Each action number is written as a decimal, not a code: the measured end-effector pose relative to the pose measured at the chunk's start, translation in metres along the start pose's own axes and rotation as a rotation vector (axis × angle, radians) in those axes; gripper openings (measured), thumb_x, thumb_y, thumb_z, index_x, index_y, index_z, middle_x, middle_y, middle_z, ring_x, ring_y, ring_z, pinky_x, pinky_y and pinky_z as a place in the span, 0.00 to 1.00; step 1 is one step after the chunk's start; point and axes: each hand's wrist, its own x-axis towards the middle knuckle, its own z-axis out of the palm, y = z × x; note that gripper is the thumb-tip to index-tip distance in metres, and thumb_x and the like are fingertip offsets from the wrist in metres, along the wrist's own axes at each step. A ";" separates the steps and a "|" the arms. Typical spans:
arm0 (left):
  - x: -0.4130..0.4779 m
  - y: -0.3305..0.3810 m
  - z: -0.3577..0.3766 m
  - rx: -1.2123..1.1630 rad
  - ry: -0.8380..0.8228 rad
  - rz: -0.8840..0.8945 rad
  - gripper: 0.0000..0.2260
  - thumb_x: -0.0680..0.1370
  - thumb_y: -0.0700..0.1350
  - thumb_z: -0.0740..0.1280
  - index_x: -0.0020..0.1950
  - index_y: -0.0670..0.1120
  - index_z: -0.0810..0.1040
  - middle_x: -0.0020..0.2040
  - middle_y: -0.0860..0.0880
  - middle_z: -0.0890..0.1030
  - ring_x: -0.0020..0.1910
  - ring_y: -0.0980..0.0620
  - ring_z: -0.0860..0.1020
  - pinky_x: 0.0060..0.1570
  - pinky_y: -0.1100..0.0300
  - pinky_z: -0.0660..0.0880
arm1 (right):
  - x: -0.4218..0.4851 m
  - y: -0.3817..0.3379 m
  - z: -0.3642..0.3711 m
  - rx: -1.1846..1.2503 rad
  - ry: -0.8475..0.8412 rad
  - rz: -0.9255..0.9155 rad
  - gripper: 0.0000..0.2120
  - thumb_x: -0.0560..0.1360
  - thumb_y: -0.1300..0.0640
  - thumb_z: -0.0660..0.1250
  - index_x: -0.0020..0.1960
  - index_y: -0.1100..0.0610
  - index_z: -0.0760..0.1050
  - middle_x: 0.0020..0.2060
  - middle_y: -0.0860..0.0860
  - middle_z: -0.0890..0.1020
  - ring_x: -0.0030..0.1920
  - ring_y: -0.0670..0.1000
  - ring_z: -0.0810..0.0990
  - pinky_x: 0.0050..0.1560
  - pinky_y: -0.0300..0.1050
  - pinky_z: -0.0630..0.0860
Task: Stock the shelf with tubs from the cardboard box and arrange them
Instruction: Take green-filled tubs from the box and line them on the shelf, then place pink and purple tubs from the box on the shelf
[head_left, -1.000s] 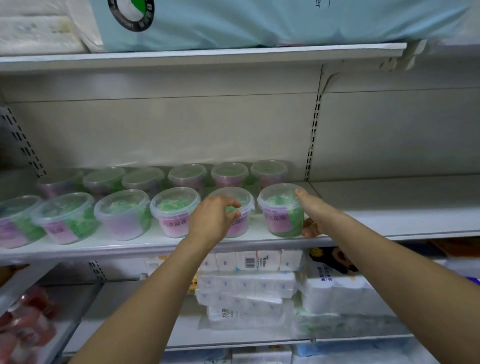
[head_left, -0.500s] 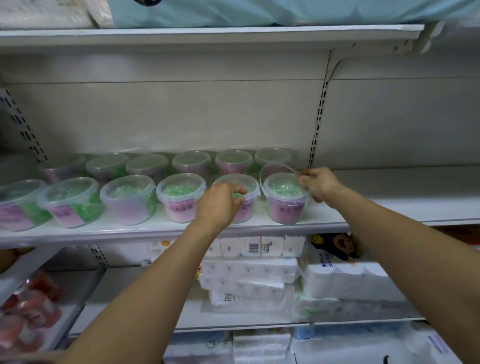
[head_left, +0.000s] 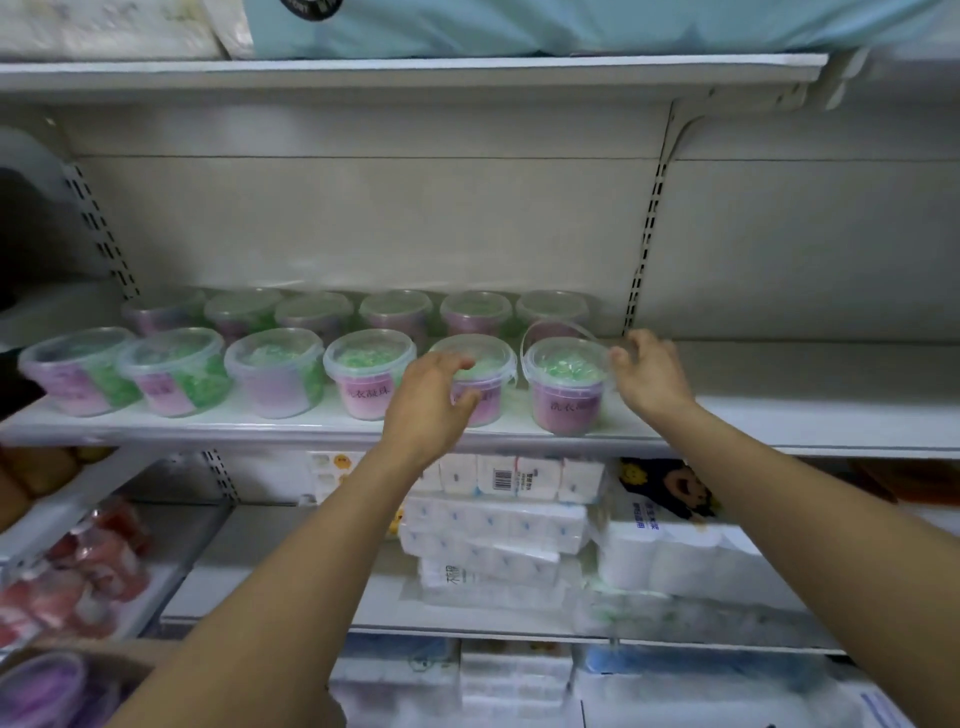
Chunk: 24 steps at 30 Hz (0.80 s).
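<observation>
Round see-through plastic tubs (head_left: 369, 374) with snap-on lids, green beads inside and pink-purple labels, lined up in two rows on a smooth white metal shelf (head_left: 779, 415). Thin clear handle (head_left: 558, 326) standing up in an arc over the rightmost front tub (head_left: 566, 387). Soft-looking tissue packs (head_left: 498, 519) on the shelf below. Corner of the cardboard box (head_left: 88, 652) at near left, with a purple tub (head_left: 41, 691) inside.

Versus half a second back: left hand (head_left: 428, 402) looser, fingers spread instead of hooked over the lid. Right hand (head_left: 652, 374) off the top of the handle and down by its right end.

Left hand cupped loosely against the near side of the fifth front tub (head_left: 491, 364), thumb over the label, nothing really clamped. Right hand just right of the rightmost front tub's rim, fingers half curled and blurry. Can't tell whether pinching the handle end or clear of it.
</observation>
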 end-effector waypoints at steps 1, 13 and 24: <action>-0.012 0.000 -0.001 -0.028 0.032 0.001 0.18 0.77 0.46 0.66 0.67 0.49 0.73 0.67 0.49 0.73 0.67 0.50 0.69 0.63 0.59 0.65 | -0.010 0.001 -0.002 -0.011 0.029 -0.054 0.20 0.80 0.49 0.57 0.70 0.55 0.66 0.67 0.57 0.68 0.66 0.58 0.70 0.63 0.54 0.69; -0.137 -0.046 -0.030 -0.100 -0.040 -0.217 0.15 0.77 0.50 0.65 0.63 0.53 0.74 0.52 0.55 0.80 0.42 0.53 0.79 0.49 0.53 0.76 | -0.148 -0.028 0.036 -0.213 -0.053 -0.431 0.14 0.77 0.53 0.58 0.62 0.50 0.70 0.58 0.51 0.75 0.53 0.56 0.77 0.47 0.51 0.74; -0.276 -0.241 -0.082 -0.053 -0.318 -0.571 0.11 0.76 0.49 0.66 0.58 0.51 0.78 0.50 0.52 0.82 0.51 0.51 0.79 0.54 0.58 0.74 | -0.288 -0.115 0.228 -0.210 -0.649 -0.399 0.10 0.77 0.51 0.59 0.57 0.48 0.74 0.53 0.47 0.79 0.52 0.54 0.78 0.49 0.48 0.74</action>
